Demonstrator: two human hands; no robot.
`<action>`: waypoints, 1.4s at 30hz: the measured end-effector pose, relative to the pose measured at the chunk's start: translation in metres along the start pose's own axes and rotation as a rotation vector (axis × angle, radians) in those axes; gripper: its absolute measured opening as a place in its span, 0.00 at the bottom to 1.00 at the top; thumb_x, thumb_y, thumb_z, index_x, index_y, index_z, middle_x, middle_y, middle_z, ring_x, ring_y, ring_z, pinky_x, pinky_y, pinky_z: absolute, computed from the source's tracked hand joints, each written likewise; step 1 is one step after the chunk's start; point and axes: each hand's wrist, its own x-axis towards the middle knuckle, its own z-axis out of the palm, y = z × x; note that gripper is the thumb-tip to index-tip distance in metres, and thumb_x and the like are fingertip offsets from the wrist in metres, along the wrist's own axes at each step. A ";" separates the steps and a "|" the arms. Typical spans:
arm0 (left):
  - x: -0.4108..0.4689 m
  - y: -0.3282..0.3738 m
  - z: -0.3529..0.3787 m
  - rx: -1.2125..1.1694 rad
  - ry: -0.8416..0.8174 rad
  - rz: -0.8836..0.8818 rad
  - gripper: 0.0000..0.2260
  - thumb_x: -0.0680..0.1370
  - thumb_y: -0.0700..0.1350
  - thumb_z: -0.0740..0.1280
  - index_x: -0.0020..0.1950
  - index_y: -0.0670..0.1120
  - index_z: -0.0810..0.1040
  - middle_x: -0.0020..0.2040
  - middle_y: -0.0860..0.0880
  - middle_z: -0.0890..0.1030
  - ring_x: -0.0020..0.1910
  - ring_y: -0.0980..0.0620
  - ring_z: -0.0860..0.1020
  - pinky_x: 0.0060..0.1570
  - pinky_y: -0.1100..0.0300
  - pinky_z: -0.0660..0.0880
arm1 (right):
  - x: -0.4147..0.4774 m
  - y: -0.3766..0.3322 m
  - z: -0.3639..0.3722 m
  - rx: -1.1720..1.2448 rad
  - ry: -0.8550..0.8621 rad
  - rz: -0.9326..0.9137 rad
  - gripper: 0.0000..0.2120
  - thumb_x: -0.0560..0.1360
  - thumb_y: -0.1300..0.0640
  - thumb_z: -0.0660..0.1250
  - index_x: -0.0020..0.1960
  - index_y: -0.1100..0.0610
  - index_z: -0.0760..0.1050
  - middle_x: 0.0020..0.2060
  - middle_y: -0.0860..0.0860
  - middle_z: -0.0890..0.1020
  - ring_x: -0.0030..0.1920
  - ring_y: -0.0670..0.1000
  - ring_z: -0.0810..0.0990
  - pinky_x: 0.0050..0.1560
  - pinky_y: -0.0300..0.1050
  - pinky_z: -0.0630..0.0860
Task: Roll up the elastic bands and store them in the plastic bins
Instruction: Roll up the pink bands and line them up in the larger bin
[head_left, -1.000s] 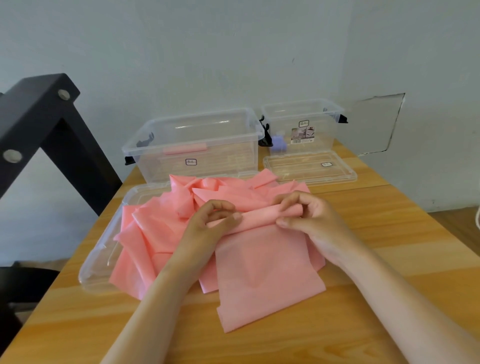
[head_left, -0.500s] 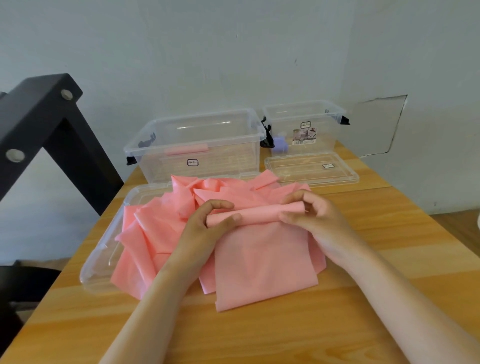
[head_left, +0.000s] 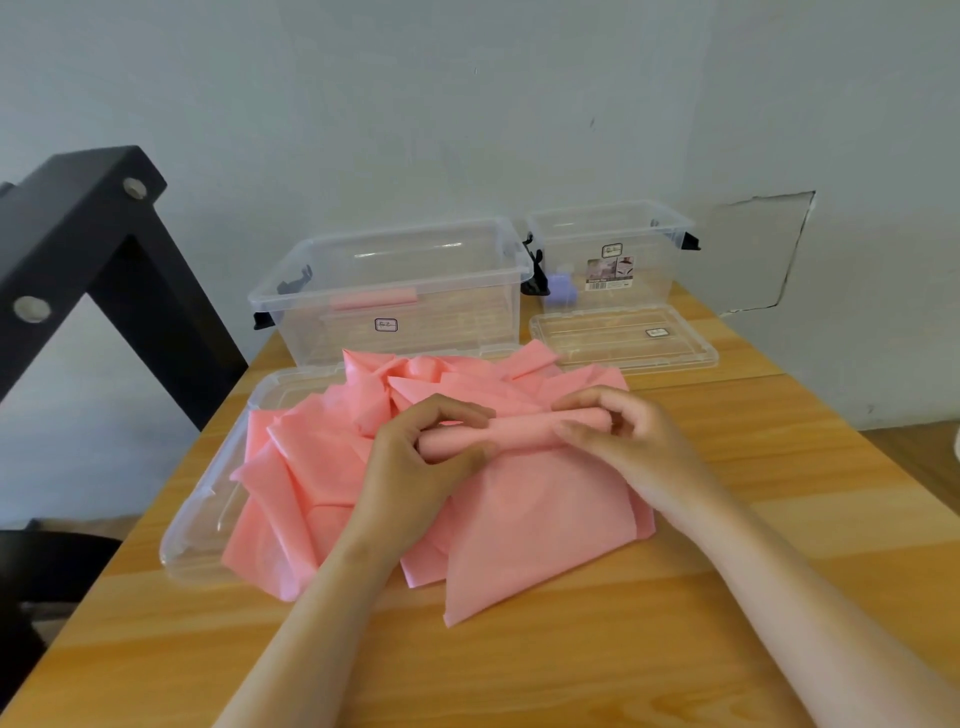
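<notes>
A pink elastic band (head_left: 540, 514) lies flat on the wooden table, its far end wound into a tight roll (head_left: 519, 431). My left hand (head_left: 415, 462) grips the roll's left end and my right hand (head_left: 618, 441) pinches its right end. Behind and left of the roll sits a crumpled heap of pink bands (head_left: 322, 467). At the back stand two clear plastic bins: the large bin (head_left: 311, 306) holds a pink roll (head_left: 374, 300), the small bin (head_left: 660, 228) holds a purple item (head_left: 562, 288).
A clear lid (head_left: 202, 530) lies under the pink heap at the left. A second clear lid (head_left: 691, 353) lies before the small bin. A black frame (head_left: 78, 249) stands off the table's left edge. The wall is close behind the bins.
The roll has grown thicker as both hands turn it, and the flat tail of the band has been drawn up the table, so it looks shorter.
</notes>
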 end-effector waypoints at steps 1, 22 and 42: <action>0.000 -0.001 0.000 0.071 0.009 0.026 0.13 0.68 0.34 0.76 0.45 0.49 0.81 0.47 0.56 0.84 0.47 0.60 0.80 0.45 0.70 0.73 | 0.000 0.000 0.000 -0.088 0.000 -0.037 0.09 0.71 0.54 0.74 0.51 0.49 0.82 0.46 0.40 0.84 0.46 0.35 0.79 0.43 0.27 0.71; -0.001 0.002 -0.002 0.280 0.065 0.124 0.15 0.66 0.35 0.78 0.46 0.50 0.81 0.45 0.60 0.82 0.47 0.62 0.79 0.47 0.73 0.70 | 0.000 0.009 0.002 -0.575 -0.058 -0.304 0.13 0.73 0.48 0.72 0.56 0.49 0.80 0.51 0.40 0.81 0.52 0.40 0.76 0.55 0.34 0.70; 0.003 -0.006 -0.003 0.065 -0.005 -0.030 0.17 0.66 0.36 0.78 0.50 0.47 0.78 0.46 0.49 0.83 0.47 0.57 0.79 0.48 0.68 0.74 | -0.004 0.004 0.003 -0.605 0.033 -0.431 0.12 0.69 0.55 0.76 0.52 0.50 0.80 0.48 0.40 0.82 0.51 0.40 0.78 0.51 0.36 0.72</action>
